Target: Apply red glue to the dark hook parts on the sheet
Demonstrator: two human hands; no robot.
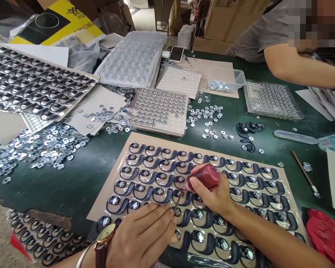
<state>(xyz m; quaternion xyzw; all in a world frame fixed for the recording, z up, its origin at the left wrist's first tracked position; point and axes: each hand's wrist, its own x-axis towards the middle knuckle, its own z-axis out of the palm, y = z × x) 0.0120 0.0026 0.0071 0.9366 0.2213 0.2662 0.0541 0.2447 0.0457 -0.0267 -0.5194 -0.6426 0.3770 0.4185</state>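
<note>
Black hook-shaped pieces (pixel 186 199) lie in rows directly beneath both hands, and the one nearest the grip sits right at the tip of a thin pointed tool (pixel 176 204), its round end under or just beside that tip; which of the two cannot be told. The left hand (pixel 145 227) pinches this tool, its fingers drawn together and stretched forward, the thumb mostly hidden below them. The right hand (pixel 216 193) is wrapped around a red bottle (pixel 206 176), thumb laid along the near side, the bottle tilted over the rows with its narrow end toward the tool tip. A wristwatch (pixel 106 232) circles the left wrist. Under the pieces spreads a tan board (pixel 99 208) with clear film, set on a dark green table (pixel 100 167). Just beyond its far edge rests a stack of cards (pixel 159 109) bearing round metal parts, with loose metal discs (pixel 51 147) heaped to the left and more scattered to the right of the stack. Farther out on the right are a few loose black hooks (pixel 249 128), a brown stick (pixel 303 167) and a crumpled red cloth (pixel 324 234). Toward the back stand a clear plastic box (pixel 236 80) holding discs and, near it, a phone (pixel 176 54); at the upper right another person's arm (pixel 301 67) reaches across the table.
</note>
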